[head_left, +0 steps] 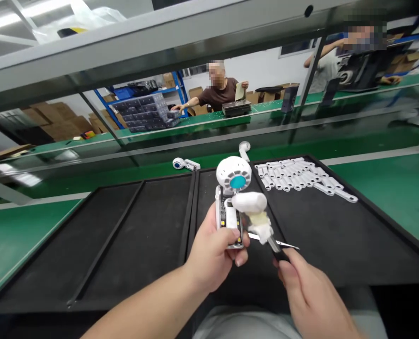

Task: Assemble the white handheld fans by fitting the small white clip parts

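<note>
From where I stand, everything centres on the white device [232, 179], upright above the black tray [216, 263]. Its round head, with a teal disc [238, 182] facing the worker, tops an open body where small parts and yellow bits show. The worker's left hand [223, 249] pinches that body, thumb across the front and fingers curled around behind.

Just right of the white device, the right hand [297, 278] is closed around a dark-handled tool [275, 244]. A metal shank runs up from the grip to a head bundled in white and yellowish material, ending in a rounded white part. That end overlaps the device's edge in my view; whether they touch, I can't tell. A thin white strip [290, 245] shows behind the shank, to the device's lower right.

Farther right of the device, slim white pieces [294, 175] lie in close rows on the black surface. Beyond the device stand or lie two similar units: one unit [186, 164] to its left, another [244, 149] almost directly behind. Well past it, a co-worker in a brown top [223, 94] reaches toward stacked boxes [143, 113].
</note>
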{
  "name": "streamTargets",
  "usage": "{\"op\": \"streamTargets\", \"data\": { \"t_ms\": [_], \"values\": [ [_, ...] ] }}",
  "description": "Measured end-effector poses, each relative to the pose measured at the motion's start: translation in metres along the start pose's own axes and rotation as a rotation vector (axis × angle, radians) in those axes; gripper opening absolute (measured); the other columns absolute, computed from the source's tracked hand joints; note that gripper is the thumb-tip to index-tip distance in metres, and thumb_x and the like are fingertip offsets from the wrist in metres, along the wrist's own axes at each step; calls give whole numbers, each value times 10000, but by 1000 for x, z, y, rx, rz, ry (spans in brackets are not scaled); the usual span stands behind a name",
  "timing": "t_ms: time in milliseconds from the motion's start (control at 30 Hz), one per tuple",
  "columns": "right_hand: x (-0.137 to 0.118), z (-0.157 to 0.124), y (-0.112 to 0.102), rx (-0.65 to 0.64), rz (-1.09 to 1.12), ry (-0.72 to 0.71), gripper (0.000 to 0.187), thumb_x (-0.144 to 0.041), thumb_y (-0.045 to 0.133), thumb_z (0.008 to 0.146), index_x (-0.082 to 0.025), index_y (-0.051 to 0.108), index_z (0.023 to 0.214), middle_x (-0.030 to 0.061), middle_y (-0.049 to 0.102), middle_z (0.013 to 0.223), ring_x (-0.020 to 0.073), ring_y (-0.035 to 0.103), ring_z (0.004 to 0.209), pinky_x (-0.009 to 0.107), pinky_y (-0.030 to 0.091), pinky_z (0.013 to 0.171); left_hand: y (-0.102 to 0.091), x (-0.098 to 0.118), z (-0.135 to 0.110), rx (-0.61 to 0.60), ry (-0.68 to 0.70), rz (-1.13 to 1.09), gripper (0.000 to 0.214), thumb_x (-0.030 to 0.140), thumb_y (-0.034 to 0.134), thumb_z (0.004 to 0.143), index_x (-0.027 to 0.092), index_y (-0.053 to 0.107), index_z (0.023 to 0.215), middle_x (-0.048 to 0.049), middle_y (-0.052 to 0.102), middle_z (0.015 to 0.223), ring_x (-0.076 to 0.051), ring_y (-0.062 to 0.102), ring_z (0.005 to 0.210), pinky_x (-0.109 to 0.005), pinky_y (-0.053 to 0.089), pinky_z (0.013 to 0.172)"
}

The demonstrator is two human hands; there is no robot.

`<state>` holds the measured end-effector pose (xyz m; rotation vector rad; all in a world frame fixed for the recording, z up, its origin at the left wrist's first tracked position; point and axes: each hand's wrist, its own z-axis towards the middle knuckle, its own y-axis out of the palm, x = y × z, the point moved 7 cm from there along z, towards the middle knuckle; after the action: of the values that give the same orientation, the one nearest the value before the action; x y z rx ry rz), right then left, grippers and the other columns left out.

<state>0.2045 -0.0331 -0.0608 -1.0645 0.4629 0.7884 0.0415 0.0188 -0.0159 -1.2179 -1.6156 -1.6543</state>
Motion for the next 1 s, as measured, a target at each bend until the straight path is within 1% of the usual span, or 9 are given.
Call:
{"op": "streamTargets", "data": {
  "t_ms": [200,333,400,467,567,667,733,867,1000],
  "values": [
    [-23,2,-6,16,-107,-200,353,-395,299,1053,-208,586,968,35,675,631,197,648,480,252,490,438,0,-6,2,-7,1,26,435,152,618,668,203,446,1064,-4,584,811,-113,531,576,-171,369,394],
    [-35,22,-22,75,-169,-235,301,-369,303,1047,-200,548,1006,47,688,696,198,662,542,261,479,489,-6,-18,6,24,-61,71,358,146,625,650,182,470,971,-5,570,806,-109,544,567,-170,371,387],
    [-34,47,-27,77,-273,-174,333,-392,286,1034,-202,542,936,38,643,622,218,629,501,291,413,462,-6,-31,2,-28,-159,84,300,154,628,659,172,482,920,-11,571,814,-109,558,563,-159,359,378],
    [-23,76,-25,-5,-367,-52,365,-401,259,1020,-220,513,830,34,601,579,222,601,487,297,341,458,-2,-40,-7,-128,-234,65,307,163,650,658,175,497,924,-17,585,836,-111,571,546,-148,344,364],
    [3,101,-23,-119,-340,135,355,-400,294,1007,-235,445,732,32,599,614,200,582,532,279,321,492,3,-41,-19,-281,-238,21,343,165,698,648,175,528,945,-29,608,847,-118,585,534,-156,364,372],
    [12,85,-32,-29,-146,171,361,-422,304,1013,-244,448,734,32,600,625,193,576,547,277,373,512,4,-34,-23,-333,-199,41,310,157,711,654,145,575,932,-38,609,752,-103,546,523,-169,381,403],
    [10,55,-35,33,-4,139,337,-433,316,1024,-241,505,822,43,625,662,195,600,557,281,428,529,-2,-27,-17,-236,-165,44,275,162,691,670,144,576,919,-28,593,711,-103,522,528,-171,375,401],
    [4,3,-14,-70,83,21,297,-424,347,1029,-221,551,957,40,649,683,203,634,559,287,480,534,-17,-18,-1,42,-109,60,257,142,650,648,163,526,872,-14,574,787,-121,550,576,-172,358,384],
    [1,-10,5,-140,16,-22,301,-391,328,1034,-211,559,961,7,617,597,192,599,470,278,444,456,-17,-21,7,80,-112,87,300,154,643,652,172,508,919,-12,573,801,-117,545,562,-181,354,384]
  ]
}}
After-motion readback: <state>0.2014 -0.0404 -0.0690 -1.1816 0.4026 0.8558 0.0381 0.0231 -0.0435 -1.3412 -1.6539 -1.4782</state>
